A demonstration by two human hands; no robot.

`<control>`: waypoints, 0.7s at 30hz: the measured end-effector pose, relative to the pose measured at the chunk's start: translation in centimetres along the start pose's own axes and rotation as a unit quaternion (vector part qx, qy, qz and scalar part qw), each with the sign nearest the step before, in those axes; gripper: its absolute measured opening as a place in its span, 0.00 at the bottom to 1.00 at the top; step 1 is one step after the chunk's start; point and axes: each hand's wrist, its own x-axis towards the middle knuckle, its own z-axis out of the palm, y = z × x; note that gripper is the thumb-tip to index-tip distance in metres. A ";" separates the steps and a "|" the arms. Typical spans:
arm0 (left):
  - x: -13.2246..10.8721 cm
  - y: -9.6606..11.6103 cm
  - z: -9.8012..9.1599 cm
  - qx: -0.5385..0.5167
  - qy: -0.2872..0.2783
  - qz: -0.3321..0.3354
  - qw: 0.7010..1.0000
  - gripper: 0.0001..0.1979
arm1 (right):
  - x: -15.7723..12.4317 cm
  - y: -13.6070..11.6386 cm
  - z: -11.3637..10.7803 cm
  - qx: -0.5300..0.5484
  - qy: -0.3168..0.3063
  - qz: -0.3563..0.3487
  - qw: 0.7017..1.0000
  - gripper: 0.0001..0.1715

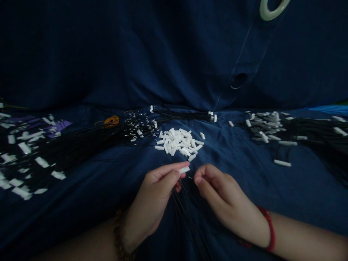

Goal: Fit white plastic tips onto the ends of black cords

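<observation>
White connector (pixel 184 169) sits pinched between the thumb and forefinger of the left hand (pixel 156 199), just above some dark wires (pixel 187 221) that hang toward the wearer; the fingers are closed on it and leave its outer end free, a sound grip for the work. Just beside it, the right hand (pixel 227 203) has thumb and forefinger closed, apparently on a thin wire (pixel 190 177) whose shiny tip pokes out toward the connector without touching it. Lining up that tip looks like the step in hand: I would pinch close behind the metal so it cannot bend, turn the connector's openings, too small to make out, to face it, and push straight rather than at a slant. Beyond the fingertips lies a pile of loose white connectors (pixel 179 141), near enough to nudge, so mind the knuckles; farther back, a bundle of dark wires (pixel 108 139) with bright ends is best left undisturbed
</observation>
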 end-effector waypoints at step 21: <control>0.0 -0.3 0.1 0.033 0.015 0.012 0.999 0.12 | 0.1 -0.2 -0.4 -0.201 0.046 -0.074 0.976 0.07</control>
